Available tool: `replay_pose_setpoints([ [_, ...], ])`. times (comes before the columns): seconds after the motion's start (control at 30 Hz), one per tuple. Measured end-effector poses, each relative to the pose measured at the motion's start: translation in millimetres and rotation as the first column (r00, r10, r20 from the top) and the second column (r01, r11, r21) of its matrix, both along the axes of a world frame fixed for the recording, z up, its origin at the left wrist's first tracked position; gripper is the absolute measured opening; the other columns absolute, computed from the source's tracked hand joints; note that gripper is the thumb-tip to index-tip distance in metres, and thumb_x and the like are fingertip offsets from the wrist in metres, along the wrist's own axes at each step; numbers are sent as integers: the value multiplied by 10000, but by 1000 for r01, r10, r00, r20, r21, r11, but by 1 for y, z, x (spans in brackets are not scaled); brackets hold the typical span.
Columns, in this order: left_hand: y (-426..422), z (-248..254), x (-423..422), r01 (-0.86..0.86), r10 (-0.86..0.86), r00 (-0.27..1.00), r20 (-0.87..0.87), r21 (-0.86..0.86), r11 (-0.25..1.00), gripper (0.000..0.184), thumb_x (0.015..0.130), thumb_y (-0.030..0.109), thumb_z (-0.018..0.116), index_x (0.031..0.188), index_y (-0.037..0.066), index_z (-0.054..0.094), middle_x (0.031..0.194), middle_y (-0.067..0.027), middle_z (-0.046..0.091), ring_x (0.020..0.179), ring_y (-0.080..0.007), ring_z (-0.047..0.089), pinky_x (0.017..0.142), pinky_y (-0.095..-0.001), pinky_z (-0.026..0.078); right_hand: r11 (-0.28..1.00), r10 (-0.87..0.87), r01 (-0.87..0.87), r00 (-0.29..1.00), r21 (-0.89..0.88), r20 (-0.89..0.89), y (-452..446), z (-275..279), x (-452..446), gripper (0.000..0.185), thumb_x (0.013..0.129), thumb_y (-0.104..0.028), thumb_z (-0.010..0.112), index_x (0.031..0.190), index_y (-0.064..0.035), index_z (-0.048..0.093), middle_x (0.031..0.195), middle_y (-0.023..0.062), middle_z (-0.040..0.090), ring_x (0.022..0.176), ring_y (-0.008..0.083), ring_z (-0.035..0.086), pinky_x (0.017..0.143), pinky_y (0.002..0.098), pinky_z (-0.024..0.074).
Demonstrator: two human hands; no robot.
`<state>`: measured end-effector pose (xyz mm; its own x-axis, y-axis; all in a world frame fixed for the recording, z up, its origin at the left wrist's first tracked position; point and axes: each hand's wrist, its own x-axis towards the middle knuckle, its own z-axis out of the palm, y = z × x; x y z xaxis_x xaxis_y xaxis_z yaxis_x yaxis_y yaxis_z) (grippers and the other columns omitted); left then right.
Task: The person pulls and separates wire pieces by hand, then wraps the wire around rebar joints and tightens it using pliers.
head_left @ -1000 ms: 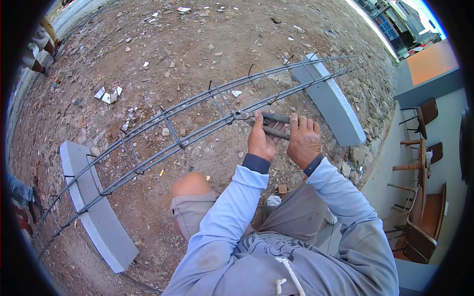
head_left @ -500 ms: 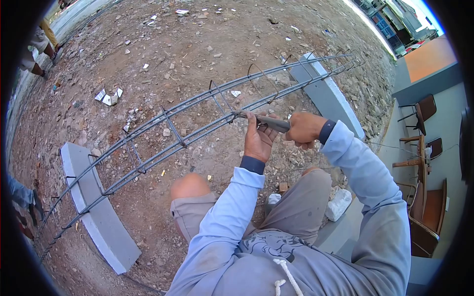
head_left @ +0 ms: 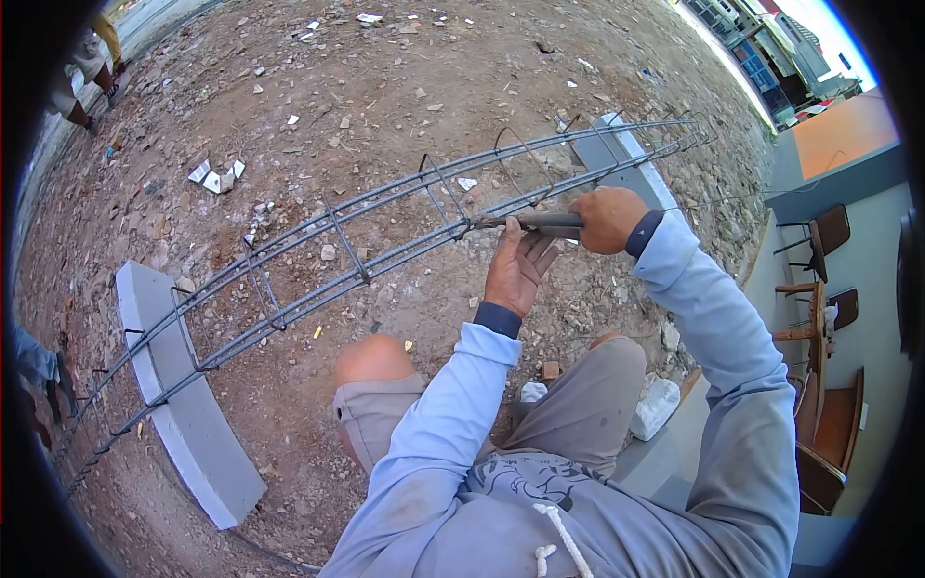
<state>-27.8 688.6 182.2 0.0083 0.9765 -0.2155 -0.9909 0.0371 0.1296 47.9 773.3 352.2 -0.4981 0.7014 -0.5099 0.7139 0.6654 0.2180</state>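
Observation:
A rebar cage (head_left: 337, 226) of long bars and bent stirrups stretches diagonally ahead of me. My right hand (head_left: 609, 220) is closed around the handle end of dark metal pincers (head_left: 552, 224). Their jaws meet the near bar where a stirrup crosses it. Below the pincers is my left hand (head_left: 518, 270), palm turned up, its thumb over the front part of the tool and its fingers loosely bent against it. The tie at the jaws is too small to make out.
Two grey blocks hold up the cage: a left block (head_left: 207, 443) and a right block (head_left: 617, 159). Rubble and broken white tile (head_left: 217, 176) litter the dirt. Chairs (head_left: 824, 236) stand on a floor at the right. Other people's legs (head_left: 87, 87) show at the left edge.
My right hand has moved up and slightly right, swinging the pincers' handle end from sloping downward to nearly level. My left hand stays at the front of the tool, its fingers slightly looser.

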Motion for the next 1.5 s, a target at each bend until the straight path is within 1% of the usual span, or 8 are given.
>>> replay_pose_setpoints([
  [0.2, -5, -4, -1, -16, -1, 991, -134, -125, 992, 449, 865, 498, 583, 1051, 92, 532, 963, -95, 607, 921, -230, 618, 858, -400, 504, 972, -71, 20, 974, -233, -214, -13, -45, 41, 267, 773, -209, 553, 936, -13, 631, 796, 196, 659, 772, 335, 654, 712, 436, 505],
  [0.33, -5, -3, -6, 21, -94, 960, -264, -264, 964, 443, 842, 479, 626, 1050, 97, 541, 909, -74, 622, 762, -190, 655, 679, -338, 573, 750, -465, 315, 877, -581, -125, -16, -40, 40, 358, 827, -324, 623, 860, 32, 622, 736, 120, 656, 645, 210, 648, 622, 341, 503],
  [0.53, -2, -14, -4, -29, 27, 999, -26, -63, 998, 373, 875, 428, 603, 1066, 111, 559, 980, -104, 634, 947, -237, 621, 840, -400, 506, 687, -513, 323, 850, -651, -119, -20, -27, 34, 294, 831, -273, 624, 882, 16, 637, 673, 94, 641, 557, 163, 624, 565, 297, 491],
  [0.8, 1, -33, 5, -49, 46, 994, 101, 30, 998, 384, 889, 348, 603, 1211, 156, 520, 1090, -107, 622, 1016, -251, 598, 886, -424, 478, 947, -284, 169, 838, -274, -466, -54, -82, 60, 323, 771, -250, 622, 1024, -51, 598, 845, 219, 643, 839, 399, 616, 754, 468, 483],
  [1.0, 2, -39, 7, -72, 68, 995, 74, 56, 996, 347, 885, 314, 609, 1175, 137, 538, 1077, -103, 629, 1002, -250, 608, 894, -430, 483, 993, -114, 80, 794, -83, -598, -58, -106, 70, 270, 747, -155, 604, 994, -50, 577, 900, 210, 631, 849, 383, 617, 739, 465, 491],
  [1.2, 3, -37, 4, -51, 52, 998, 35, -32, 998, 182, 828, 216, 621, 940, 74, 596, 892, -84, 639, 883, -243, 627, 855, -423, 506, 978, -25, 115, 889, 172, -457, -75, -113, 66, 381, 741, -190, 657, 1068, -31, 541, 919, 148, 624, 867, 322, 620, 746, 418, 486],
  [1.4, 9, -27, 13, -137, 131, 990, -42, -245, 960, 160, 812, 218, 630, 856, 72, 581, 795, -66, 617, 790, -221, 611, 755, -413, 504, 858, 208, 87, 843, 507, -497, -101, -113, 56, 740, 667, -384, 745, 1256, -37, 461, 1146, 120, 532, 1122, 267, 471, 968, 445, 319],
  [1.5, 10, -15, 14, -134, 105, 990, -99, -365, 921, 152, 823, 246, 634, 839, 107, 576, 781, -48, 619, 781, -193, 605, 709, -366, 477, 883, 76, 181, 855, 433, -512, -123, -108, 54, 788, 691, -326, 735, 1328, -16, 390, 1252, 136, 454, 1198, 303, 397, 1008, 484, 252],
])
